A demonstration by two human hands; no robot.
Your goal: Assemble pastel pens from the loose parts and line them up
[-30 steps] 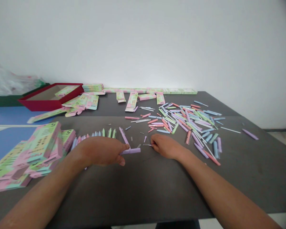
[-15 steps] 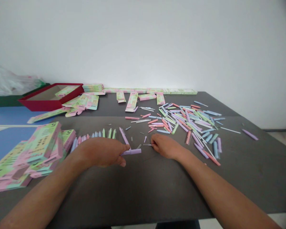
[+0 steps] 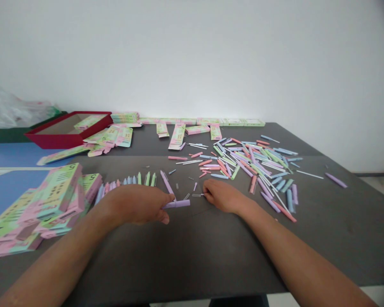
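Note:
My left hand (image 3: 137, 204) is closed around a purple pen barrel (image 3: 181, 204), whose free end points right. Behind its fingertips a slimmer purple pen piece (image 3: 167, 182) slants away on the dark table. My right hand (image 3: 222, 196) rests on the tabletop with fingers curled, pinching the end of a small clear piece with a purple tip (image 3: 196, 195). Just behind that lies a tiny purple part (image 3: 195, 186), and a few small clear bits are scattered between the hands. Left of them, a row of upright-pointing pens (image 3: 147, 179) in green, blue and pink is partly hidden by my left hand.
A loose heap of pastel pen parts and white refills (image 3: 252, 160) spreads to the right. Printed pen boxes (image 3: 57, 192) are stacked at the left front, with more boxes (image 3: 233, 122) along the wall. A red tray (image 3: 57, 140) stands at the back left.

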